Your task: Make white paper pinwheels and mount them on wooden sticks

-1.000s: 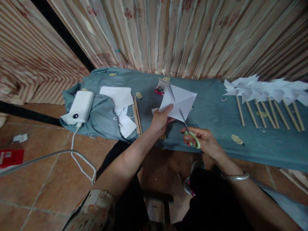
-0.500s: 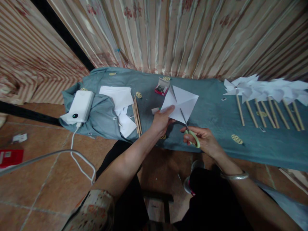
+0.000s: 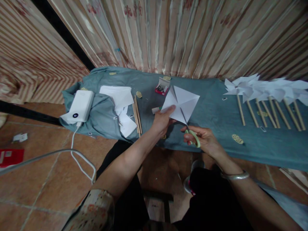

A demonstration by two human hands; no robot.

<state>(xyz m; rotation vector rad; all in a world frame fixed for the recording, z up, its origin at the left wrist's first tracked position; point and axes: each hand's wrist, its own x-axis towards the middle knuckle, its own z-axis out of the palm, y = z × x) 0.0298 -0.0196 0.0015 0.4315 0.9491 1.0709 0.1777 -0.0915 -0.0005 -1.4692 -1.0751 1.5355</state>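
Evidently left hand (image 3: 162,121) pinching paper (image 3: 187,100), right hand (image 3: 205,138) gripping scissors (image 3: 195,136) near cloth (image 3: 216,112) edge; open room rightward.

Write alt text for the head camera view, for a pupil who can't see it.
A person's left hand holds a white paper square, slit at one corner, while the right hand holds green-handled scissors at its near corner. Beyond the paper, leftward, an open red box sits on the cloth; wooden sticks lie left, white paper pinwheels right.
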